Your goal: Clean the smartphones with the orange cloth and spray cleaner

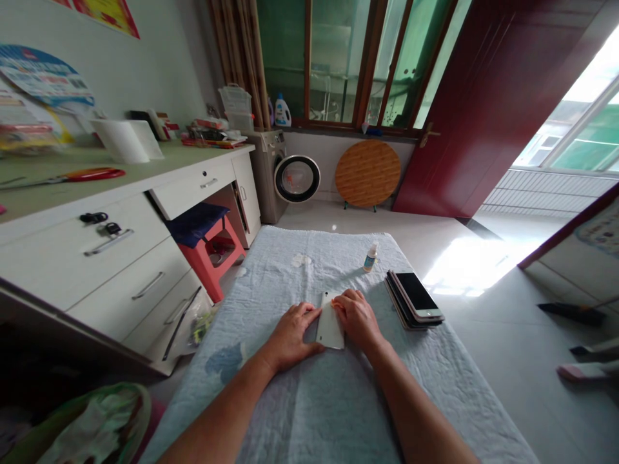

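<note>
A white phone point(329, 330) lies back up on the cloth-covered table, its camera end pointing away from me. My left hand point(294, 335) grips its left side, with fingertips at the upper edge and the thumb at the lower corner. The fingers of my right hand point(356, 317) are pinched together and pressed on the upper right of the phone's back. A bit of orange shows under these fingertips, too small to name. To the right lies a stack of phones point(414, 299), the top one screen up. A small spray bottle point(371, 258) stands upright beyond my right hand.
A pale blue cloth point(290, 283) covers the table. On the left, a white desk point(145, 258) carries a paper roll point(126, 140) and red-handled scissors point(91, 174). A red stool point(213, 251) is partly under it. A washing machine point(265, 167) stands behind with its door open.
</note>
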A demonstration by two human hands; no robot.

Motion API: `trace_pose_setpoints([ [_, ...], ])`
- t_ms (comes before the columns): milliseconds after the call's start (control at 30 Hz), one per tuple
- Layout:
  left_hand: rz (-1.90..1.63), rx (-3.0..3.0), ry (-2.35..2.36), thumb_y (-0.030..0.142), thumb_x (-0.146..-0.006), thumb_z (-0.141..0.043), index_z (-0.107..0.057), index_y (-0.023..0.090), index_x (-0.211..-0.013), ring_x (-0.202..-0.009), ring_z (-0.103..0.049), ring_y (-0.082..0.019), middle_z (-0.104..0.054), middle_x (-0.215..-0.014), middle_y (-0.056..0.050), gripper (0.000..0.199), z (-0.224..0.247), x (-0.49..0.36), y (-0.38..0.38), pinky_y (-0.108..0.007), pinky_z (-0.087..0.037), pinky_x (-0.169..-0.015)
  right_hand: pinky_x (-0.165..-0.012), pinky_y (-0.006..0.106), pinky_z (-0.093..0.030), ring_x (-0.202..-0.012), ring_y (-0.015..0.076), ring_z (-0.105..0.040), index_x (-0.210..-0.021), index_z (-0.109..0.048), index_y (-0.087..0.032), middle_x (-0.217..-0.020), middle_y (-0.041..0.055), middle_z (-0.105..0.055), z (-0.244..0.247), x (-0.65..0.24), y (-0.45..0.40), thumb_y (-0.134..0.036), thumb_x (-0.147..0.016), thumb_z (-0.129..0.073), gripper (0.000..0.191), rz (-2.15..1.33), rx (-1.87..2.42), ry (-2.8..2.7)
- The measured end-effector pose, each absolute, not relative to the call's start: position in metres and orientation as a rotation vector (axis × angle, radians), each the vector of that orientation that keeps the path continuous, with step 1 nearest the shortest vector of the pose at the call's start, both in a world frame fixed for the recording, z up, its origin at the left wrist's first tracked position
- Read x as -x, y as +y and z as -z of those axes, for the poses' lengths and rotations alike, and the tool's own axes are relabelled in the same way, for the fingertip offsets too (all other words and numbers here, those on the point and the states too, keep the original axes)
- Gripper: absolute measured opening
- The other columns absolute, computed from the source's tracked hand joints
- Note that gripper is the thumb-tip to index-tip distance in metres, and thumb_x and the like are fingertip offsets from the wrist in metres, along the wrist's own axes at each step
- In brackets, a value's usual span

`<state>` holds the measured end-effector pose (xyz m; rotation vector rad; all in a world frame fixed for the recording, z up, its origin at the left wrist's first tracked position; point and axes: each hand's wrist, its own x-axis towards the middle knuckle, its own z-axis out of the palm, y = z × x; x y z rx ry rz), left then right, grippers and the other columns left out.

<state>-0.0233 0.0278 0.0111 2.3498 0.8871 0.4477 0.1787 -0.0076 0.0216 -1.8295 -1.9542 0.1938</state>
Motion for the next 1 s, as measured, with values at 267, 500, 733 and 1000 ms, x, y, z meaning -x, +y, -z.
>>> trace_pose_setpoints([
  [267,-0.478,-2.354,0.881,0.053,-0.069,-0.073,-0.050,0.024,-0.132,-0.112,-0.049,-0.028,-0.050,-0.123,-0.009,0.073,-0.012,0.023,0.026,-0.041,-0.039,-0.100,-0.079,0.023,-0.037,-0.086,0.0141,-0.052,-0.084,-0.069,-0.021,-0.088,0.0019,-0.061,-0.030,-0.169,-0.021,-0.012,-0.083,-0.053,0.019,-0.403,1.665,-2.119],
  [500,-0.490,-2.372,0.877,0.052,-0.070,-0.072,-0.051,0.025,-0.131,-0.111,-0.050,-0.027,-0.051,-0.122,-0.008,0.070,-0.012,0.023,0.025,-0.040,-0.040,-0.099,-0.076,0.023,-0.037,-0.086,0.0142,-0.051,-0.084,-0.069,-0.022,-0.087,0.0017,-0.059,-0.030,-0.163,-0.026,-0.013,-0.081,-0.054,0.018,-0.442,1.623,-2.147],
  [733,-0.448,-2.391,0.899,0.051,-0.068,-0.073,-0.051,0.023,-0.130,-0.112,-0.049,-0.028,-0.051,-0.123,-0.009,0.072,-0.013,0.022,0.026,-0.040,-0.039,-0.101,-0.082,0.026,-0.037,-0.088,0.0161,-0.050,-0.090,-0.071,-0.020,-0.092,0.0049,-0.060,-0.025,-0.181,0.007,-0.020,-0.089,-0.050,0.021,-0.287,1.737,-2.044],
  [1000,-0.423,-2.391,0.918,0.052,-0.069,-0.072,-0.051,0.023,-0.130,-0.111,-0.049,-0.028,-0.051,-0.121,-0.009,0.071,-0.016,0.021,0.025,-0.041,-0.038,-0.100,-0.082,0.026,-0.036,-0.095,0.0186,-0.047,-0.094,-0.071,-0.022,-0.097,0.0063,-0.059,-0.030,-0.174,0.049,-0.017,-0.089,-0.048,0.024,-0.270,1.864,-2.186],
])
